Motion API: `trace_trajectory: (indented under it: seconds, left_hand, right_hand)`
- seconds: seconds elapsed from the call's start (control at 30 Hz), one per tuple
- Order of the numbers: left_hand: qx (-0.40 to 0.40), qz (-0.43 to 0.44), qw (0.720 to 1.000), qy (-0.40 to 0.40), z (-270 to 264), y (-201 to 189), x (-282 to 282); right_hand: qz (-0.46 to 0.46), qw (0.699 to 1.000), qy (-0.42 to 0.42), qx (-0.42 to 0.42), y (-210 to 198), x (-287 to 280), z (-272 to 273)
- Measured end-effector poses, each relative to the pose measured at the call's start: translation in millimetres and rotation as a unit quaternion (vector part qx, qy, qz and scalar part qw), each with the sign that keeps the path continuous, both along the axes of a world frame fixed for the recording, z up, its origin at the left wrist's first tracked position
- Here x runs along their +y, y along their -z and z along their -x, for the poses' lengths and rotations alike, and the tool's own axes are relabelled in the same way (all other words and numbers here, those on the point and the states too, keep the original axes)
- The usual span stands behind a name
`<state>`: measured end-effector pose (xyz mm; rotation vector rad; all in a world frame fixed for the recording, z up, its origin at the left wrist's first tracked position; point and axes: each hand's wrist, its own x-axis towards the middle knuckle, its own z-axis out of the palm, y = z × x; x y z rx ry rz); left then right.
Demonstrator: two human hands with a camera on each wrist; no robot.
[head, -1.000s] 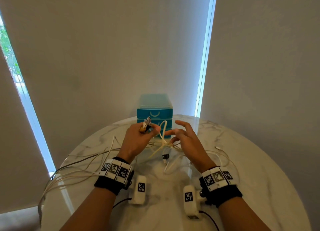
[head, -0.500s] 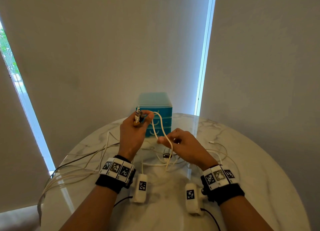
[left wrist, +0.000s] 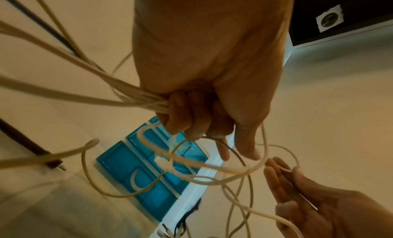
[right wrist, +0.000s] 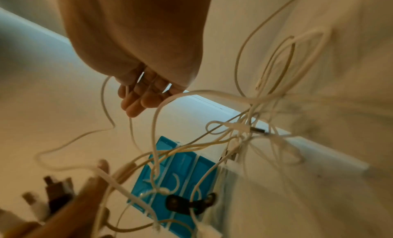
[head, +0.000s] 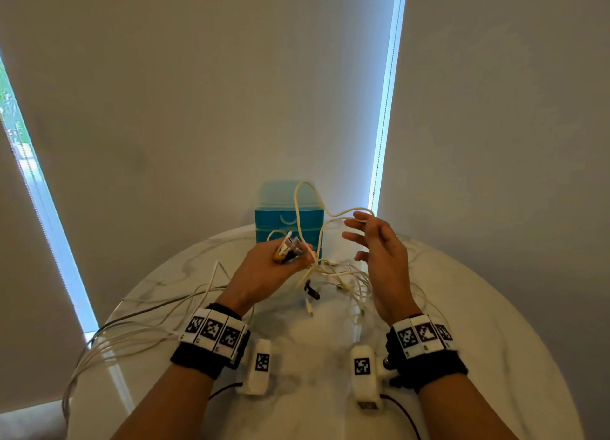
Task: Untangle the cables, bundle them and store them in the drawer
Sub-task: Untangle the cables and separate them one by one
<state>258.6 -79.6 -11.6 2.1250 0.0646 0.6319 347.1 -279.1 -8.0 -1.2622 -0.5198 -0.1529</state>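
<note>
Pulling one cable loop free of the tangle

Head view: the left hand is clenched round gathered cable ends; the right hand, fingers spread, pinches a white loop arching up and away from the left grip, in front of the blue drawer unit on the counter. Left wrist view: strands run into the fist; the knot hangs just below it. Right wrist view: the tangle lies beyond the fingertips; the right hand seems nearer the loop.
</note>
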Motion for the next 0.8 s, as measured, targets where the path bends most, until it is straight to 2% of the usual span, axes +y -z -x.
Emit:
trace_trajectory:
  seconds: [0.13, 0.23, 0.4, 0.5, 0.57, 0.7, 0.8]
  left_hand:
    - [-0.013, 0.033, 0.999, -0.03, -0.4, 2.0, 4.9]
    - [-0.003, 0.005, 0.999, -0.04, -1.0, 2.3, 4.5]
    - [-0.051, 0.012, 0.996, -0.067, -0.3, 2.5, 4.7]
    - [-0.089, 0.038, 0.99, -0.104, -0.7, 2.6, 11.8]
    - [-0.108, 0.047, 0.985, -0.127, -0.9, 3.2, 14.7]
    - [-0.172, 0.07, 0.969, -0.165, 1.7, -0.6, 18.2]
    - [-0.232, 0.083, 0.95, -0.19, 2.8, -0.4, 19.6]
  right_hand:
    - [-0.005, 0.999, -0.043, -0.01, -3.9, 4.5, 5.7]
    - [0.046, 0.996, -0.065, -0.043, -1.4, 9.6, 10.9]
    - [0.113, 0.984, -0.106, -0.083, -0.6, 16.5, 14.1]
    - [0.227, 0.963, -0.137, -0.055, 11.0, 22.6, 8.7]
    - [0.276, 0.947, -0.151, -0.07, 18.3, 25.8, 6.6]
    - [0.236, 0.962, -0.105, -0.083, 12.1, 20.2, 6.4]
    - [0.256, 0.956, -0.113, -0.089, 12.5, 16.4, 6.6]
